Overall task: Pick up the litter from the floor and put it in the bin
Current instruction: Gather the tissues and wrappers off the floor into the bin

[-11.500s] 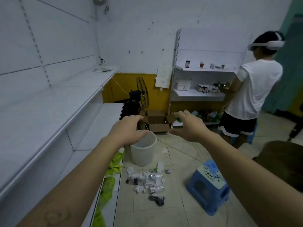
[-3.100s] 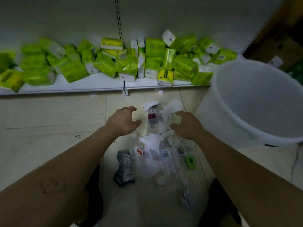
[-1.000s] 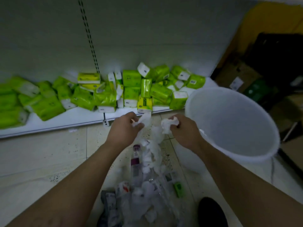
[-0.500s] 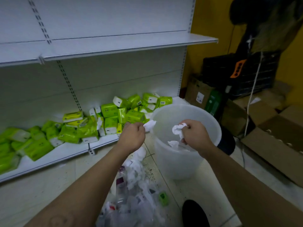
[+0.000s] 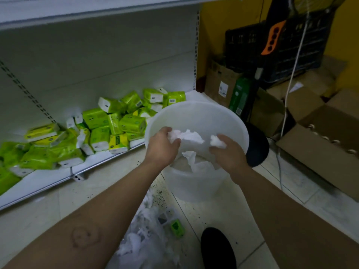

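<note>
From the head camera, both of your hands are over the mouth of the white bin [image 5: 196, 106], which stands on the tiled floor [image 5: 223, 214] just in front of the lowest shelf [image 5: 46, 179].

Your left hand [image 5: 162, 149] has its fingers curled round a crumpled white tissue [image 5: 187, 135]; the wad sticks out past your fingertips above the bin's opening. Your right hand [image 5: 227, 155] is loosely curled too, with a smaller tissue wad [image 5: 218, 142] held at the fingertips. The two wads are near each other but not touching. Below them, inside the bin, lies one more sheet of white paper [image 5: 193, 162].

The rest of the litter [image 5: 144, 235] is on the floor under your left forearm, close to your body and just beside the bin's base: a blurred heap of white scraps and clear plastic that cannot be counted piece by piece. One small green item [image 5: 176, 227] lies at its right edge.

By count: two hands, two held wads, one bin, one sheet in it. One dark shoe [image 5: 217, 249] shows at the bottom, right of the heap.

The green tissue packs [image 5: 116, 123] are heaped on the shelf left of the bin, too jumbled to count. Right of the bin stand cardboard boxes [image 5: 322, 136], at least three, and a black crate [image 5: 275, 47] behind them.
</note>
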